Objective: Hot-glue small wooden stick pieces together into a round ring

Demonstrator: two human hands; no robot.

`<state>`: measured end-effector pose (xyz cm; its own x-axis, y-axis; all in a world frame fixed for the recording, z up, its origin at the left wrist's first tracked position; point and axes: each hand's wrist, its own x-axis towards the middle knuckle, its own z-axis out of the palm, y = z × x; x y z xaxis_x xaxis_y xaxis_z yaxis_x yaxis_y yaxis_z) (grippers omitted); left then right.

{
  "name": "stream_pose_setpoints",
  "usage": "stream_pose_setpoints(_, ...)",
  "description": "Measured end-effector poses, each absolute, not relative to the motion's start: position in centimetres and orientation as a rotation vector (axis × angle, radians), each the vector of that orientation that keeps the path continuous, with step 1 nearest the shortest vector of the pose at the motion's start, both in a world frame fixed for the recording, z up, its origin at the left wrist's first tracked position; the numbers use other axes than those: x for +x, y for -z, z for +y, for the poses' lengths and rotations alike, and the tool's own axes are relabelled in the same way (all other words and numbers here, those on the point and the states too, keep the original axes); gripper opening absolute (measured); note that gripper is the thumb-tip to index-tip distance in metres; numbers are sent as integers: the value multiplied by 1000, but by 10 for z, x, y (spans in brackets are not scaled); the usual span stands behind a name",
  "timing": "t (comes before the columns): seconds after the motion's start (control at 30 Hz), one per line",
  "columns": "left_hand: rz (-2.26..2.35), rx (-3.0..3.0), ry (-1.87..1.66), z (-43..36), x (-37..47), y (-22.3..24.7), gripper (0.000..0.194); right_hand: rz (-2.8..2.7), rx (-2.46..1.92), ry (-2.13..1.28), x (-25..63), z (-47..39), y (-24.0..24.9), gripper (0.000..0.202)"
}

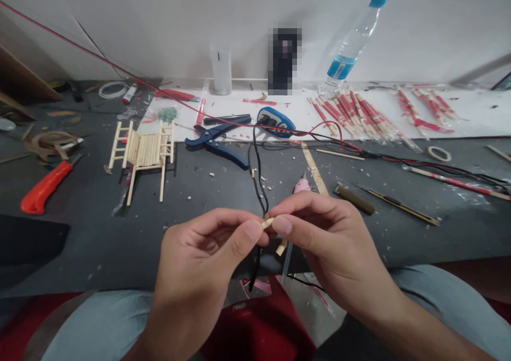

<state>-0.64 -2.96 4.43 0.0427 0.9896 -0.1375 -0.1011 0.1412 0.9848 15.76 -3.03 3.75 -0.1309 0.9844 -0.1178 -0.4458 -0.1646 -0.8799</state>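
Close to the table's front edge, my left hand (205, 260) and my right hand (327, 233) come together. Both pinch a short wooden stick piece (267, 223) between thumbs and fingertips. Below the right fingers another pale stick end (281, 248) shows; whether the right hand grips it is unclear. Behind my right hand lies a glue gun (302, 185) with a pink front, partly covered by the hand. To the left stands a miniature chair (146, 150) built of thin wooden sticks. Small cut bits (253, 173) are scattered ahead of the hands.
Blue-handled cutters (217, 140) lie beyond the hands, near a blue power socket (275, 121) with cables. An orange-handled knife (48, 185) is at left. Wrapped chopsticks (359, 113), a water bottle (343, 57) and a plastic cup (221, 71) are along the wall. A craft knife (403, 205) lies right.
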Motion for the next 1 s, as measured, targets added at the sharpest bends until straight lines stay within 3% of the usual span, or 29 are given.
stream_pose_setpoints(1.0, 1172, 907, -1288, -30, 1, -40, 17, -901, -1023, -1405, 155, -32, -36, 10)
